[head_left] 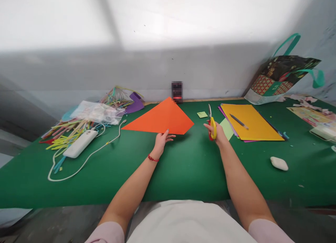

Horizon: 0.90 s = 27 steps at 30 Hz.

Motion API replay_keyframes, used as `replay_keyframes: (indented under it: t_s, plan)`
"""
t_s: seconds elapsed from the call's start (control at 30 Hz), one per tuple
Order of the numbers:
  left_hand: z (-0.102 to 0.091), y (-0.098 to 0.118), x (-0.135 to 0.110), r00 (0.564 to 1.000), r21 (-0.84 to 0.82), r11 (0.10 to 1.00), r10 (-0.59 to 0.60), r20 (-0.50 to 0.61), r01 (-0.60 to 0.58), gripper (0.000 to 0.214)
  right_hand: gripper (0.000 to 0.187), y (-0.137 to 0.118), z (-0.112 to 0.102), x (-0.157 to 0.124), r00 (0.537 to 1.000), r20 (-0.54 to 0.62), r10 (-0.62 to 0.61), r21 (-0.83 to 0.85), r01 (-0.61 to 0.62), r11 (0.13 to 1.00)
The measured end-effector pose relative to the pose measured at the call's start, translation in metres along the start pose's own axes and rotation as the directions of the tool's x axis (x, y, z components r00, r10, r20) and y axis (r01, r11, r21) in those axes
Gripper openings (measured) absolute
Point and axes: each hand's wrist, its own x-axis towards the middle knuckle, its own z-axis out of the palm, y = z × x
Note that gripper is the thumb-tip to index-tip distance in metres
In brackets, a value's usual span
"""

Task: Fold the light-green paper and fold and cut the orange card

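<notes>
Pinched at its near edge by my left hand point(162, 142), a sheet of orange paper point(164, 117) is held above the table. It shows as a folded-looking shape with a long point to the left and a short point to the right. My left thumb lies on top and the fingers are underneath. To the right, my right hand point(217, 131) grips a pair of scissors point(213, 128) with yellow and red handles, blades pointing up and away from me. The scissors are apart from the orange paper. A small light-green paper piece point(202, 114) lies beyond them.
Yellow paper sheets point(262, 125) with a pen point(238, 121) on top lie at right, near a white mouse point(279, 163) and a bag point(280, 78). At left are a white power bank point(80, 143), its cable point(86, 163) and a heap of colourful strips point(68, 135). A pixelated device point(177, 91) stands by the wall.
</notes>
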Motion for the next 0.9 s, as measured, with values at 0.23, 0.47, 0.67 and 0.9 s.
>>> replay_keyframes:
  t_s: [0.23, 0.47, 0.67, 0.9]
  plan:
    - [0.002, 0.014, 0.013, 0.956, 0.125, 0.956, 0.278, -0.097, -0.265, 0.028, 0.053, -0.019, 0.054, -0.035, 0.982, 0.189, 0.03, 0.329, -0.092, 0.94]
    - [0.026, 0.046, 0.034, 0.945, 0.16, 0.931, 0.321, 0.07, -0.328, 0.022, 0.045, -0.016, 0.069, -0.041, 0.997, 0.046, 0.069, 0.455, -0.083, 0.887]
    - [0.032, 0.02, 0.028, 0.964, 0.1, 0.971, 0.199, 0.176, -0.219, 0.021, 0.045, -0.008, 0.062, -0.035, 0.996, -0.086, 0.009, 0.512, 0.037, 0.858]
    - [0.039, -0.002, 0.016, 0.967, 0.006, 0.987, 0.157, 0.201, -0.162, 0.032, 0.046, -0.004, 0.066, -0.04, 0.999, -0.033, -0.031, 0.443, 0.042, 0.896]
